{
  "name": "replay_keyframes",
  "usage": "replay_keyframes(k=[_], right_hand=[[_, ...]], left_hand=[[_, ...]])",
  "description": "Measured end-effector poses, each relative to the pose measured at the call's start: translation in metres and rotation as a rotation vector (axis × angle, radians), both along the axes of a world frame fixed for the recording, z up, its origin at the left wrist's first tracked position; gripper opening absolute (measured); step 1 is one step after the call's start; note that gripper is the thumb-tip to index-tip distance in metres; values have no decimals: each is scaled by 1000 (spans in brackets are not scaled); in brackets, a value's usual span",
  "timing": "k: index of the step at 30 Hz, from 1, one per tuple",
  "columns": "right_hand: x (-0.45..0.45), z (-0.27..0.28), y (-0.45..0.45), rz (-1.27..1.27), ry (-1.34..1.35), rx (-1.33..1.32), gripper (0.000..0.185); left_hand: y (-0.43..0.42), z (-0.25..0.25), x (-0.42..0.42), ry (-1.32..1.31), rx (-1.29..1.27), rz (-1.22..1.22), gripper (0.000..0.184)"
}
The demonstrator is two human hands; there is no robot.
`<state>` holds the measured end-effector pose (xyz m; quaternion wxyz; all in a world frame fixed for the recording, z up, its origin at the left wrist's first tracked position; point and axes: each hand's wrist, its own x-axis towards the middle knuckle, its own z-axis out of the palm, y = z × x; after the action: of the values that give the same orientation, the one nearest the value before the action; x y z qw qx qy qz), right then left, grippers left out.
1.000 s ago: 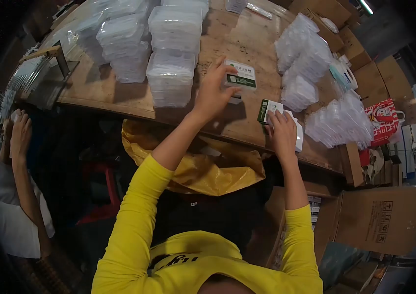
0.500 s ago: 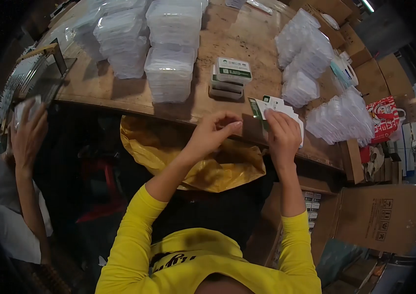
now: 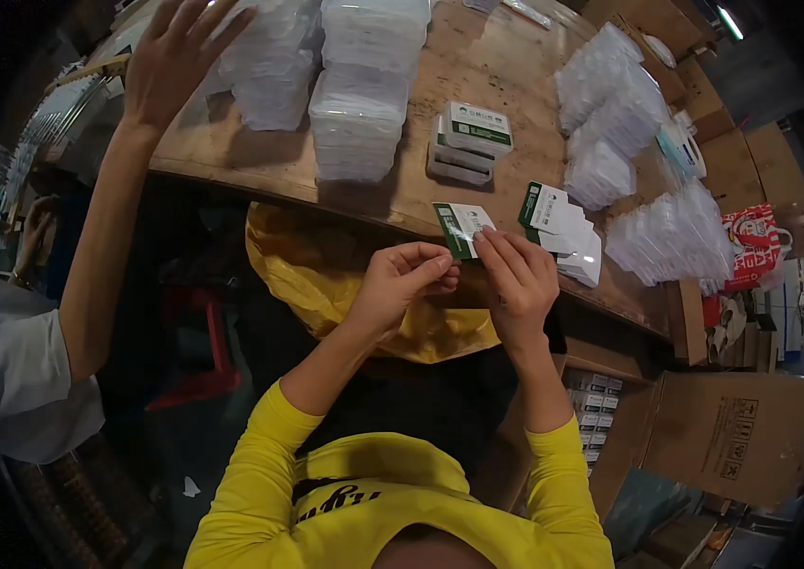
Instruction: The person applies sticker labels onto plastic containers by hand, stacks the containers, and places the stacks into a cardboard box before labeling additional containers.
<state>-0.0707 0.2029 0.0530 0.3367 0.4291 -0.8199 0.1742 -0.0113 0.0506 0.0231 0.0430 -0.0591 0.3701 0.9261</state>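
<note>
A white card with a green band (image 3: 464, 223) is held in my right hand (image 3: 519, 284), its fingers on the card's right side and fingertips over the white part. My left hand (image 3: 402, 289) is closed in a pinch by the card's lower left edge; what lies between its fingertips, if anything, is hidden. Just right of the held card, a fanned stack of similar cards (image 3: 558, 228) lies on the table's front edge. Behind, a small pile of clear boxes with green-and-white cards in them (image 3: 473, 133) stands on the wooden table (image 3: 478, 62).
Tall stacks of clear plastic boxes (image 3: 364, 114) stand at the back left, with more box piles (image 3: 611, 95) on the right. A co-worker's arm (image 3: 113, 228) reaches over the table at left. A yellow sack (image 3: 293, 275) hangs below the edge; an open carton (image 3: 724, 436) sits lower right.
My right hand has lifted a card off the fanned stack and brought it left, towards my left hand. The co-worker's arm has swung up over the clear box stacks. The view has shifted slightly.
</note>
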Motion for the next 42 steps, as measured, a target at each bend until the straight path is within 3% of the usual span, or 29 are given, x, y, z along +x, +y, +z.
replay_keyframes(k=[7, 8, 10, 13, 16, 20, 22, 27, 30, 34, 36, 39, 42], right_hand=[[3, 0, 0, 18, -100, -32, 24], [6, 1, -1, 41, -254, -126, 23], [14, 1, -7, 89, -562, -314, 20], [20, 3, -10, 165, -743, -425, 19], [16, 8, -8, 212, -616, -324, 18], [18, 8, -4, 158, -842, -366, 13], [16, 2, 0, 78, -1080, -476, 10], [-7, -17, 18, -63, -1128, -584, 13], [-8, -18, 18, 34, -1059, -661, 12], [0, -9, 9, 103, -1010, -552, 12], [0, -7, 12, 155, -961, -499, 11], [10, 8, 13, 146, -1403, -707, 10], [12, 12, 10, 149, -1439, -792, 10]], left_hand=[[4, 1, 0, 91, -125, 94, 10], [5, 3, 1, 119, -156, 123, 9], [4, 3, 3, 210, -448, 214, 7], [4, 8, 2, 391, -766, 342, 6], [2, 19, 4, 478, -949, 375, 8], [-2, 14, 6, 543, -1082, 387, 9], [-12, 1, 8, 488, -1221, 413, 9], [-63, -59, 10, 129, -1711, 323, 13], [-81, -38, 7, 300, -1530, 563, 16], [-100, 50, -20, 533, -1531, 879, 36], [-120, 56, -48, 551, -1559, 793, 40], [-138, 55, -67, 521, -1519, 579, 45], [-145, 53, -72, 481, -1426, 462, 48]])
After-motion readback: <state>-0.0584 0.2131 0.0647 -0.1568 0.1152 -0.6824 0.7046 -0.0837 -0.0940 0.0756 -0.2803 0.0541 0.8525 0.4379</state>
